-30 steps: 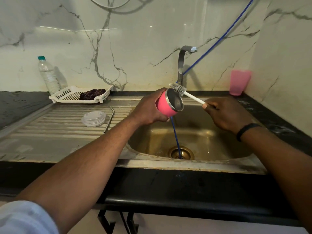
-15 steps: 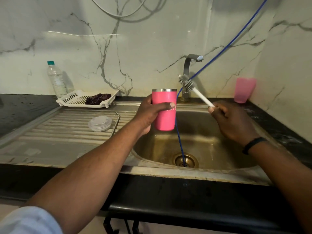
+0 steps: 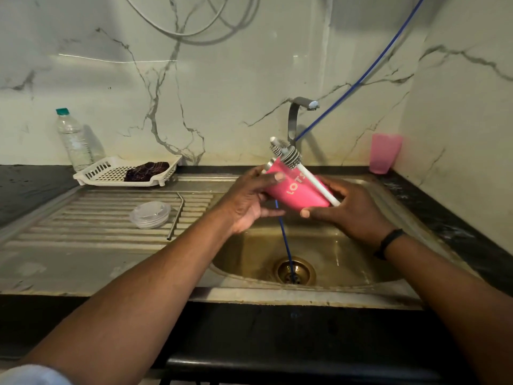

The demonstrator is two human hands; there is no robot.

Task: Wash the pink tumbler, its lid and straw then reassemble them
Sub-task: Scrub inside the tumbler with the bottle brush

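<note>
I hold the pink tumbler (image 3: 294, 188) tilted over the sink, its steel rim pointing up and left toward the tap. My left hand (image 3: 249, 201) grips it near the rim. My right hand (image 3: 347, 209) holds its base end and also the white handle of a bottle brush (image 3: 286, 154), whose grey bristles lie across the tumbler's outside near the rim. The clear lid (image 3: 150, 214) lies on the draining board, with the bent metal straw (image 3: 175, 215) beside it.
The steel sink (image 3: 311, 245) has a drain with a blue hose (image 3: 286, 245) running down into it from the upper right. The tap (image 3: 298, 115) stands behind. A white basket with a dark cloth (image 3: 127, 172), a water bottle (image 3: 72, 140) and a pink cup (image 3: 384, 152) sit along the wall.
The tumbler went from upright in my left hand to tilted on its side. My right hand moved in to its base, and the brush now lies against the tumbler's outside.
</note>
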